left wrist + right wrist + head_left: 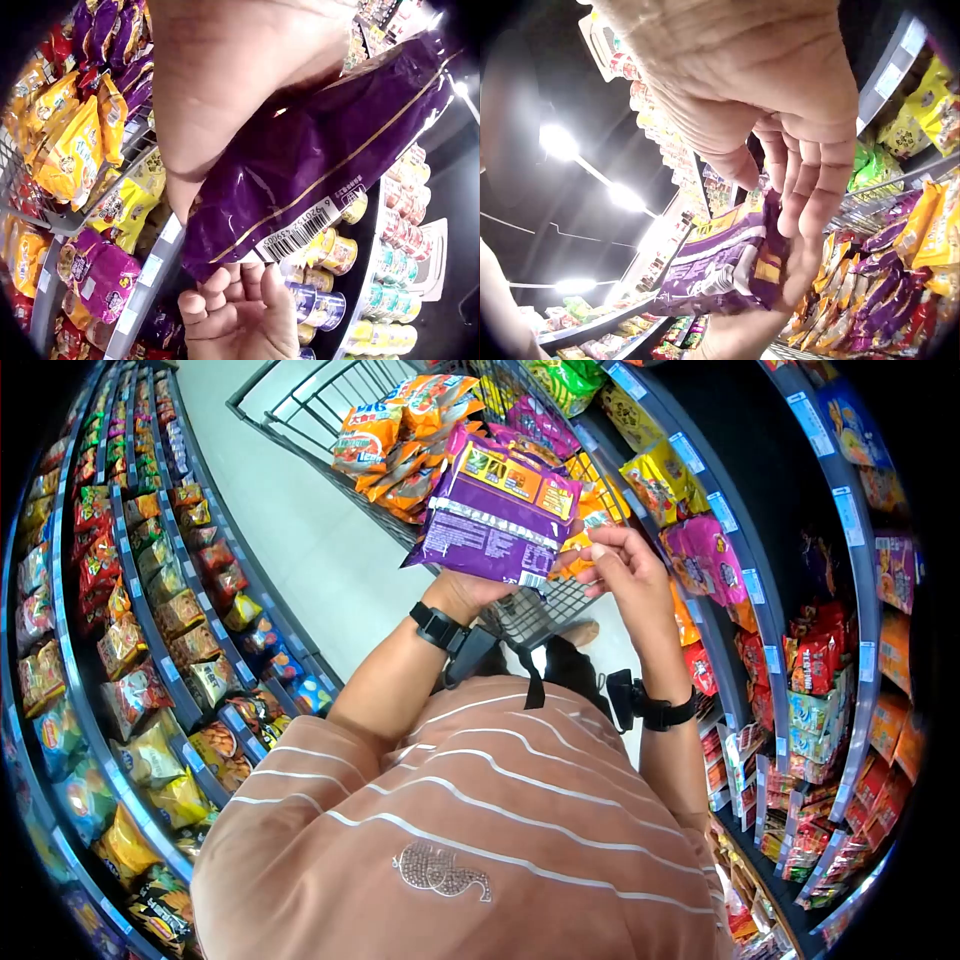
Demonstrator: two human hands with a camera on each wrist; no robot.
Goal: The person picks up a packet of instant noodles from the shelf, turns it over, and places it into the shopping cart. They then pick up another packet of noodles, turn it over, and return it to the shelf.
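My left hand (468,594) grips a purple plastic multipack (495,525), apparently instant noodles, by its near edge. The pack is tilted, its printed back and white seam facing up toward the head camera. In the left wrist view, the barcode on the pack's end (300,236) shows, and the left hand (232,90) covers part of the purple wrapper. At the pack's right side is my right hand (635,575), its fingers loosely bent and their tips close to the edge. From the right wrist, the right hand (772,120) hangs over the pack (716,266), gripping nothing.
A wire shopping cart (300,415) stands ahead, holding several orange packs (400,435) and purple ones. Shelves of bagged goods (125,635) line the left, and a tall shelf (745,580) runs along the right. Noodle cups (401,225) stack on a farther shelf.
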